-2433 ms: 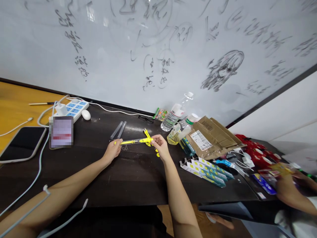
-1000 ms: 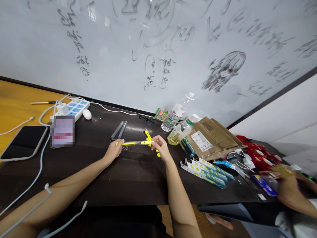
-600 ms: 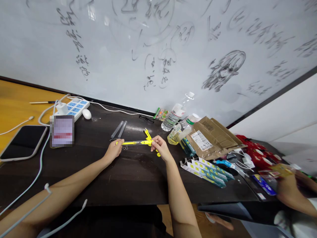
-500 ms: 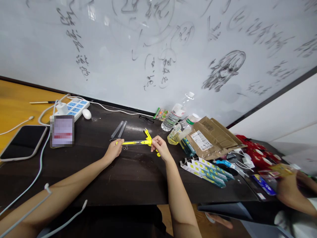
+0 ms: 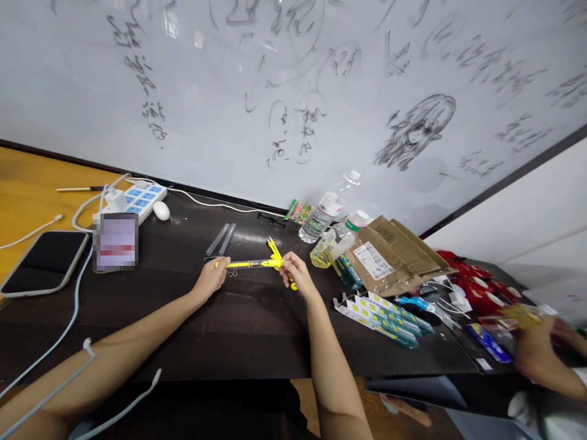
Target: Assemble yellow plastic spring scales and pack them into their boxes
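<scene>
A thin yellow and clear stick (image 5: 250,264), like a pen, lies level between my two hands above the dark table. My left hand (image 5: 211,278) pinches its left end. My right hand (image 5: 297,273) is closed on its right end, where the fingers hide part of it. Other yellow pieces (image 5: 274,247) lie slantwise on the table behind and below my right fingers. Beyond my left hand are two clear tubes (image 5: 222,239), side by side. A thin looped thing, too small to make out, lies beside my left fingertips.
Bottles (image 5: 322,215), a brown package (image 5: 389,253) and green-and-white cartons (image 5: 378,318) stand or lie to the right. A phone (image 5: 43,263), a power strip (image 5: 145,198) and white cables are at the left. Another person's hand (image 5: 539,351) is at the far right.
My right fingers have shifted slightly around the right end of the yellow stick. My left hand has stayed in place.
</scene>
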